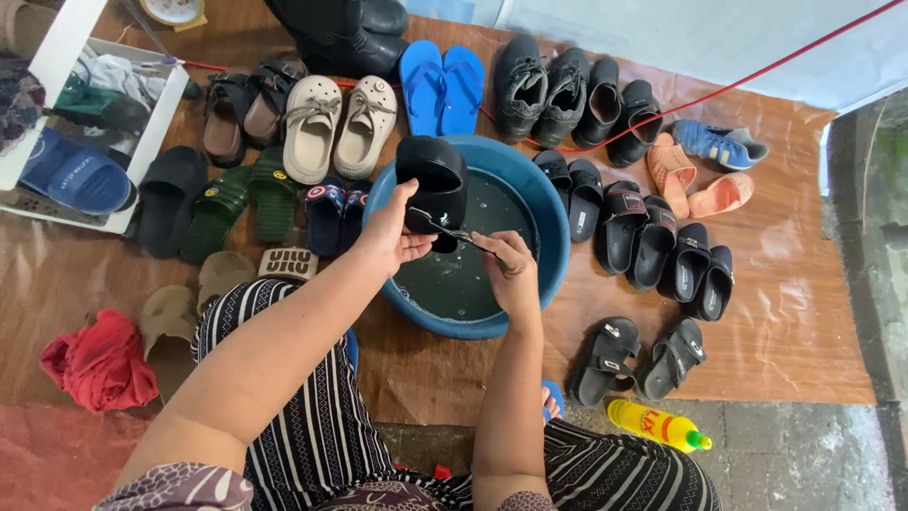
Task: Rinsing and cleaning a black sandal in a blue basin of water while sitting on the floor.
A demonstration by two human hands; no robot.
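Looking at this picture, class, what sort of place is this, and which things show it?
Probably a home washing spot on the floor: a round blue plastic basin of water, rows of rubber sandals and shoes on a brown sheet, and a yellow plastic detergent bottle.

- brown sheet (757,322) covers the floor, wet sheen on it
- blue basin (553,203) sits mid-sheet, dark water inside
- footwear ringed around the basin: blue flip-flops (442,87), beige clogs (340,126), green slides (241,203), black sandals (638,358), orange pair (698,185)
- red cloth (99,364) at the left edge
- yellow bottle (657,426) lies on bare concrete (804,454) beside the sheet
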